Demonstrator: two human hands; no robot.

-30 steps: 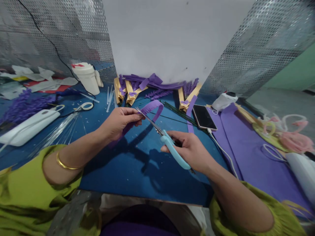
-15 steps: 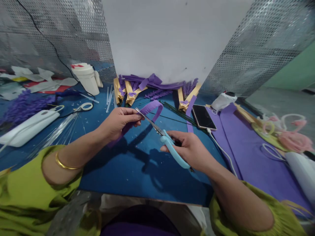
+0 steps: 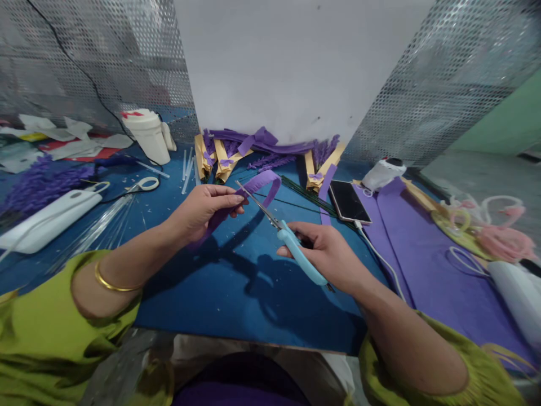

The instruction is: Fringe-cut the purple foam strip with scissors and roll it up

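Between its thumb and fingers my left hand (image 3: pixel 208 210) pinches a purple felt-like strip (image 3: pixel 262 179). The strip arches up and over to the right in a loop, and another length of it hangs below the hand. My right hand (image 3: pixel 327 254) is closed around the light blue handles of a pair of scissors (image 3: pixel 302 259). The blades point up and left across the strip, their tips close to my left fingertips. Whether the blades are fully closed is hard to see.
Behind my hands lie small paper-wrapped lavender bunches (image 3: pixel 225 160), purple strips (image 3: pixel 262 138) and green stems (image 3: pixel 308 194). A phone (image 3: pixel 350 202) with a cable lies right, beside purple sheets (image 3: pixel 416 242). To the left are a white cup-like container (image 3: pixel 150 135), a tape roll (image 3: pixel 149 183) and a white power strip (image 3: pixel 51 220).
The scissors have shifted slightly right and down, their tips drawing back a little from my left fingers. My left hand keeps its pinch on the strip, nearly still.
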